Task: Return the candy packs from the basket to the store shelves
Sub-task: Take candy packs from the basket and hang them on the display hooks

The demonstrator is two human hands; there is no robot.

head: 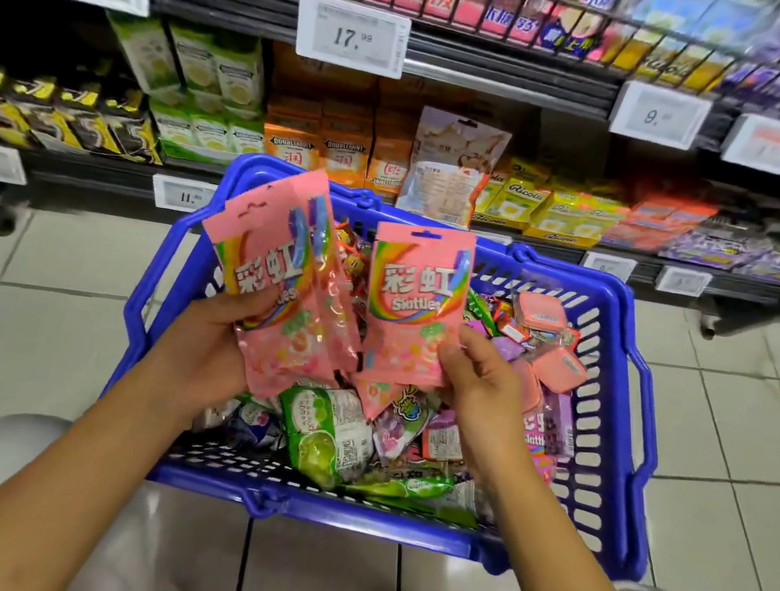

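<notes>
Now the left hand (217, 336) grips several pink packs (278, 289), and the right hand (481, 383) pinches one pink pack (415, 299), all above the blue basket (593, 549) full of candy. Behind it stand the shelves (510, 69).

Bare arms, pale trousers

Both forearms come in bare from the bottom corners, no sleeves, no watch, no rings showing on the left hand (212, 335) or the right hand (480, 388); short plain nails; down below, the smooth light grey-beige fabric trousers (170, 560) cover both knees, plain cloth, no pattern or seams in sight.
</notes>
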